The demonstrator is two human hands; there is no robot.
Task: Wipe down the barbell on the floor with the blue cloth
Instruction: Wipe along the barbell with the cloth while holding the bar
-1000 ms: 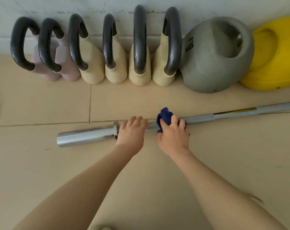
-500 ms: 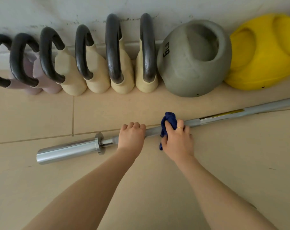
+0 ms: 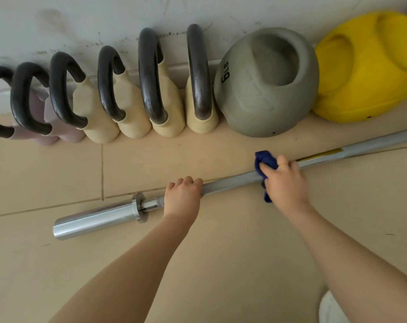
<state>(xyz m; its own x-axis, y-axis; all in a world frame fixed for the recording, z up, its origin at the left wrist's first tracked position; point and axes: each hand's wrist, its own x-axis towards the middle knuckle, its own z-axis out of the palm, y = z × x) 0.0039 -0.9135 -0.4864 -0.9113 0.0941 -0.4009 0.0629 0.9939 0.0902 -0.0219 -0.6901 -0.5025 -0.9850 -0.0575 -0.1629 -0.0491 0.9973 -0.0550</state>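
gripping barbell [image 3: 230,183], left hand [image 3: 182,198] curled over shaft; right hand [image 3: 285,183] clamping blue cloth [image 3: 265,160] around it.

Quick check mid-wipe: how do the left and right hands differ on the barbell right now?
The left hand grips the barbell bare, close to the collar; the right hand sits further along the shaft toward the yellow stripe. The right hand holds the blue cloth bunched against the bar, while the left holds no cloth. A ring shows on the right hand, none on the left. Both hands curl over the bar from above.
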